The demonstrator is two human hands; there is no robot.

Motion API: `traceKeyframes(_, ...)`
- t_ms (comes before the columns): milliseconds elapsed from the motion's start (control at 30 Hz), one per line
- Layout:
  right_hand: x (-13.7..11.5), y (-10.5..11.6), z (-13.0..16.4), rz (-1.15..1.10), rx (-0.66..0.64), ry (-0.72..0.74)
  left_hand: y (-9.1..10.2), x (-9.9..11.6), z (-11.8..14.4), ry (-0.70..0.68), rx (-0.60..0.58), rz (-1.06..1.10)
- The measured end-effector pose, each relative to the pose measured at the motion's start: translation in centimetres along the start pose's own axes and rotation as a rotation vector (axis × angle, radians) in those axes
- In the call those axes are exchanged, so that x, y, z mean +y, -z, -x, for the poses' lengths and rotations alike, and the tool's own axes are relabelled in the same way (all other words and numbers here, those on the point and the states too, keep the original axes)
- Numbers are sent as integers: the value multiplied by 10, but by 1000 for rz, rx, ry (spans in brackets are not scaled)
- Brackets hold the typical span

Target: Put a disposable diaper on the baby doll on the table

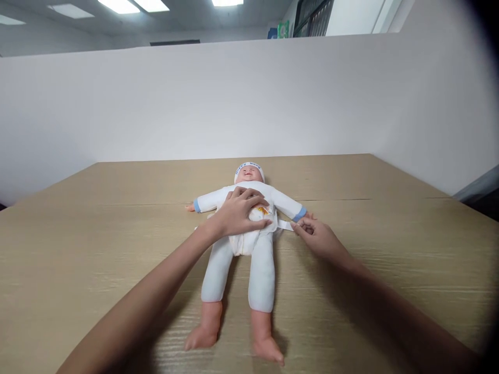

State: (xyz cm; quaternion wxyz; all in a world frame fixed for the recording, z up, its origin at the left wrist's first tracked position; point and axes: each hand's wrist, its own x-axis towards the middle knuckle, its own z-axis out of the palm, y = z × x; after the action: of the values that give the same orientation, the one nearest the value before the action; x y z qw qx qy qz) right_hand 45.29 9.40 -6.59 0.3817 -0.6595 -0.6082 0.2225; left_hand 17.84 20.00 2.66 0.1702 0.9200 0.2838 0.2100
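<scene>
Left hand (241, 213) presses flat on the baby doll's (249, 244) belly mid-surface; right hand (315, 236) pinches the diaper tab (285, 225), fastening it next needs tension.

Baby doll on its back, mid-tabletop, nappy tab drawn out to one side.

The doll (249, 228) lies face up around the middle of the wooden tabletop (97, 249), head toward the far edge and bare feet toward the near edge. It wears a white suit with blue cuffs and a white headband with blue print; arms are spread out to both sides, legs straight and slightly apart. A white nappy (249, 236) with an orange mark on the front sits around its waist, and the nappy's white tab (285, 225) stretches out flat toward the tabletop's right edge, just beside the doll's hip.
</scene>
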Motion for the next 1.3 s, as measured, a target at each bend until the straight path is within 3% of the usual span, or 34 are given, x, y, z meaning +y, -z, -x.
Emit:
traceKeyframes(100,-18,14,-14,-233,-52,2,-2,-1,0,4,7,12)
traceKeyframes(200,-48,15,-37,-290,-99,35,-4,-2,0,16,18,34)
traceKeyframes(400,-92,-21,-71,-177,-235,127,-5,1,-1,96,31,103)
traceKeyframes(467,-95,-29,-63,-118,-161,170,-1,1,1,119,36,164)
traceKeyframes(567,-93,-32,-32,-76,13,346,7,-4,11,100,35,333)
traceKeyframes(633,-86,-32,-8,-16,31,484,11,-14,24,54,62,438)
traceKeyframes(700,-77,-32,11,58,-29,576,10,-26,42,-3,113,455)
traceKeyframes(800,-65,-34,22,102,-88,609,7,-46,76,-4,175,373)
traceKeyframes(900,-67,-35,16,77,-45,603,7,-62,106,77,175,268)
traceKeyframes(1000,-87,-36,4,51,88,607,12,-70,123,89,129,135)
traceKeyframes(1133,-125,-47,-20,101,251,607,18,-74,126,168,119,-40)
traceKeyframes(1300,-155,-71,-50,269,68,433,11,-85,127,384,203,-202)
